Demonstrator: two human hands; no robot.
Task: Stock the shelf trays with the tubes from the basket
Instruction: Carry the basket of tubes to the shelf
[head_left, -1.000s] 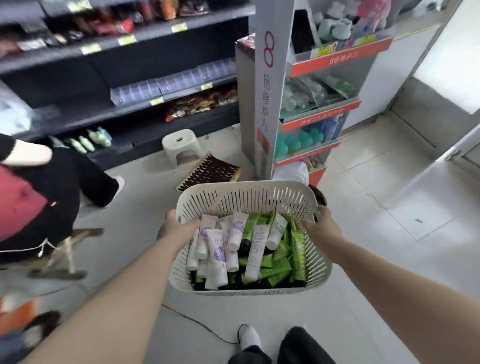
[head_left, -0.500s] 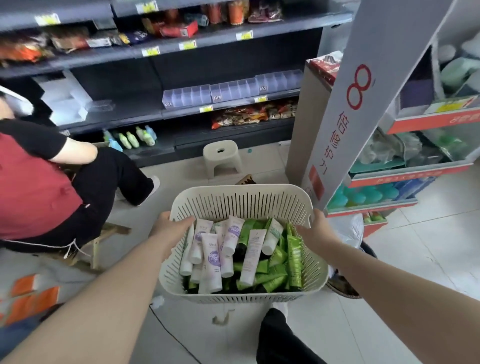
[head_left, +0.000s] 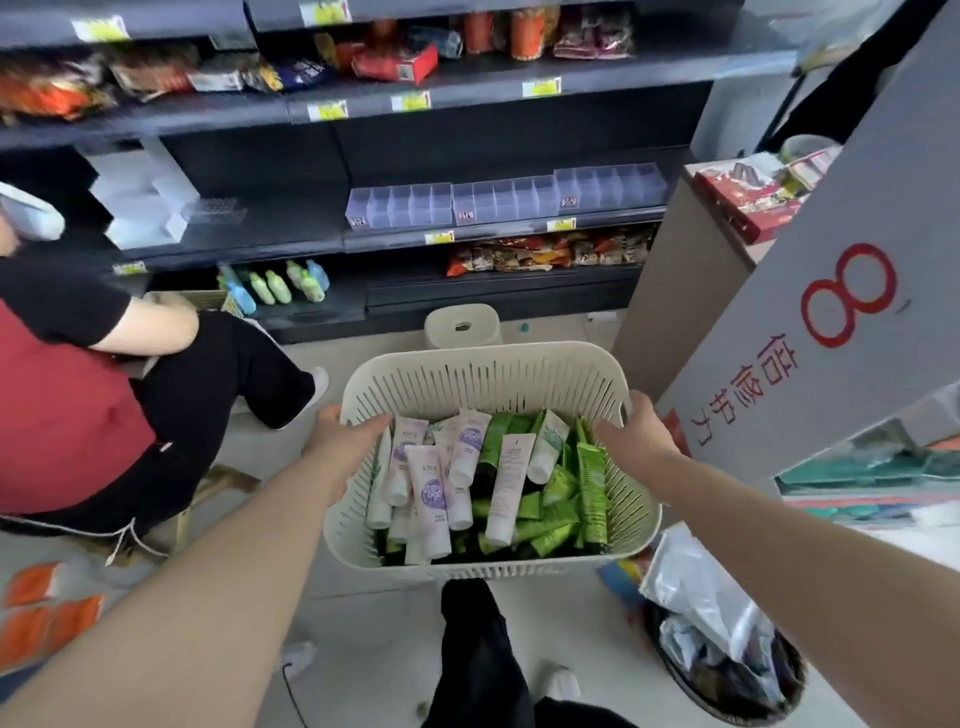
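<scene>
I carry a cream slotted basket (head_left: 483, 374) in front of me, above the floor. My left hand (head_left: 345, 441) grips its left rim and my right hand (head_left: 631, 439) grips its right rim. Inside lie several tubes: white and purple ones (head_left: 431, 483) on the left, green ones (head_left: 563, 499) on the right. Clear divided shelf trays (head_left: 506, 200) stand in a row on the middle dark shelf ahead, with nothing visible in them.
A seated person in a red top (head_left: 67, 400) is at the left. A small stool (head_left: 462, 325) stands before the shelf. A grey display stand (head_left: 810, 291) rises at the right, a bin with bags (head_left: 727, 649) beside my feet.
I have turned left and walked toward the dark shelving with the basket. The shelf trays are now nearer and centred. Both hands keep their hold on the rims.
</scene>
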